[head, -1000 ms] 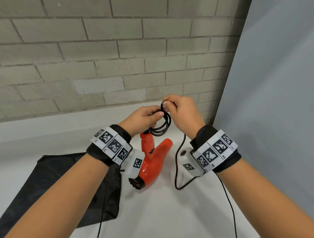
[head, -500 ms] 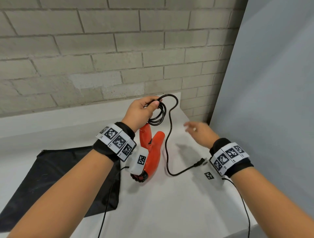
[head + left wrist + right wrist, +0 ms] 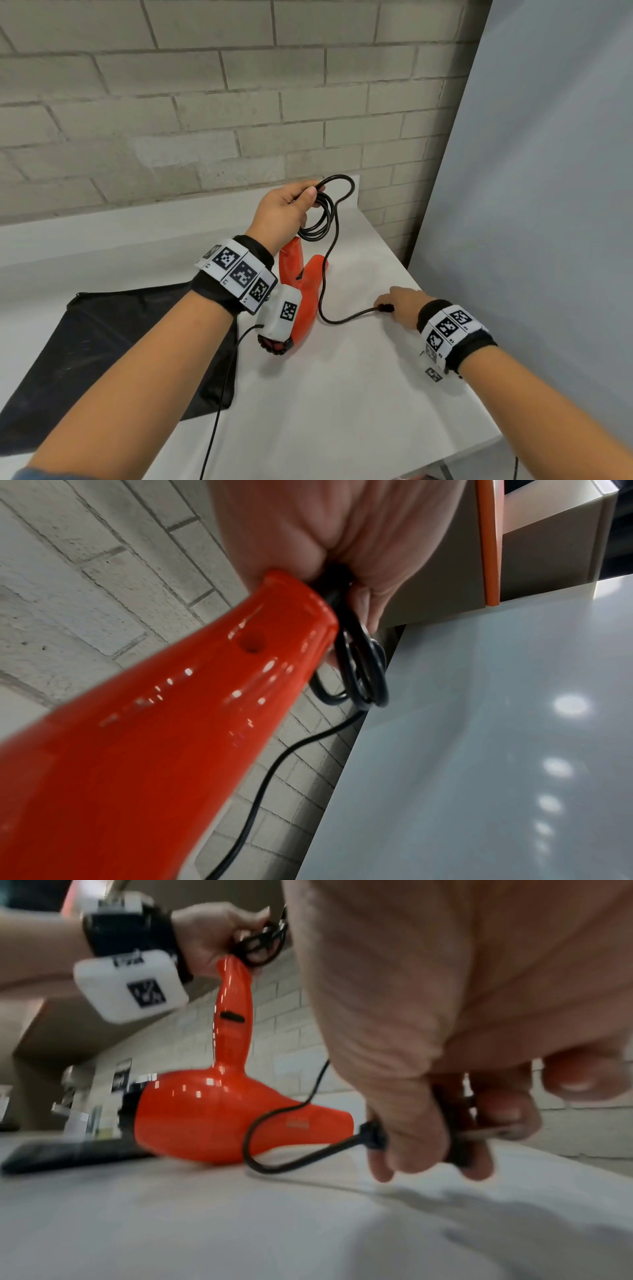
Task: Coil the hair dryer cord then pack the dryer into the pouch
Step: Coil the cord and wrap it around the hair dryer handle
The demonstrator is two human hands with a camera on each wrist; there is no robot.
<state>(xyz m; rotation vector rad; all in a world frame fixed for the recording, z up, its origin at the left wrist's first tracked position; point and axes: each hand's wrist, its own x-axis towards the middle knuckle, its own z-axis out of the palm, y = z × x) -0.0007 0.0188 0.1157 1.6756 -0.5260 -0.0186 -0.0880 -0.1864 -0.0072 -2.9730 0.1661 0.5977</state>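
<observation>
An orange hair dryer [image 3: 306, 298] [image 3: 219, 1118] rests on the white table [image 3: 359, 394], its handle [image 3: 192, 710] pointing up. My left hand [image 3: 287, 212] [image 3: 212, 936] grips the coiled loops of black cord [image 3: 320, 219] [image 3: 359, 674] at the top of the handle. The loose end of the cord [image 3: 329, 294] runs down past the dryer and across the table to the right. There my right hand [image 3: 400, 305] pinches the black plug [image 3: 385, 307] [image 3: 455, 1134] low on the table. The black pouch [image 3: 113, 346] lies flat at the left.
A brick wall [image 3: 205, 120] stands behind the table. A grey panel [image 3: 531, 205] closes the right side, close to my right hand. The table's right edge [image 3: 479, 448] runs near my right forearm. A thin black cable [image 3: 219, 404] hangs from my left wrist.
My right hand let go of the coil, swung down to the right and took hold of the plug on the table. My left hand kept the coil and rose a little.
</observation>
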